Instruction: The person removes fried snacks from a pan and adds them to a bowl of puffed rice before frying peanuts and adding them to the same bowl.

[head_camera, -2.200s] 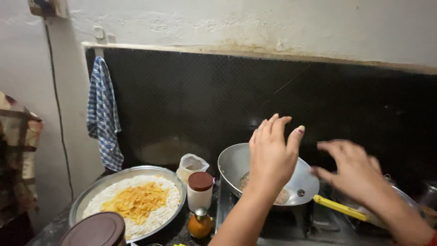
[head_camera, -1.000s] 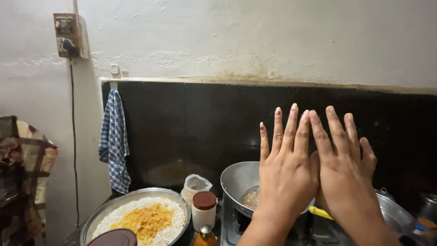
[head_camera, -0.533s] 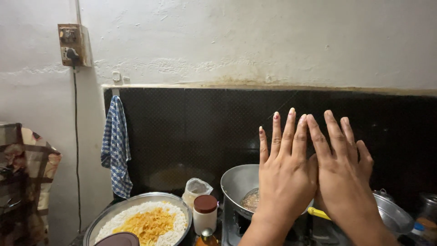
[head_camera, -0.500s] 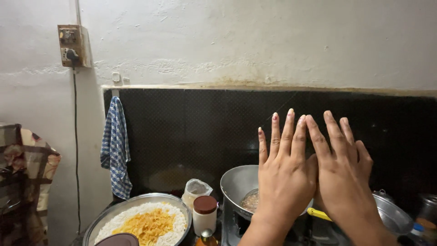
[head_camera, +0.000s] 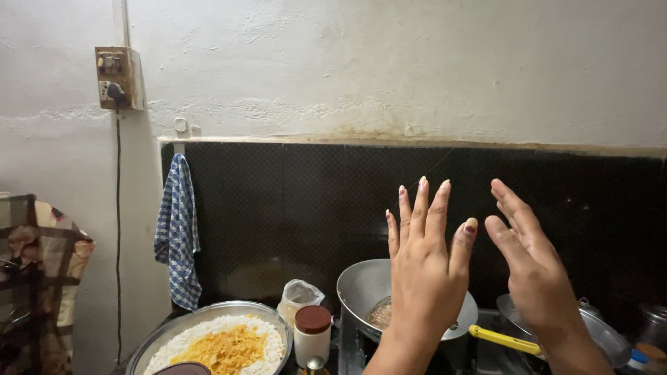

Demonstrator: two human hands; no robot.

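Wok sits just below your raised left hand and right hand, fingers spread and empty; dropping them carelessly risks a burn.

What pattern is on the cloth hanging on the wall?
Blue and white checks: the cloth shows best in the head view, left of the hands.

Both hands were raised, fingers spread and empty: the left hand in front of a metal pan, the right hand above a yellow handle.
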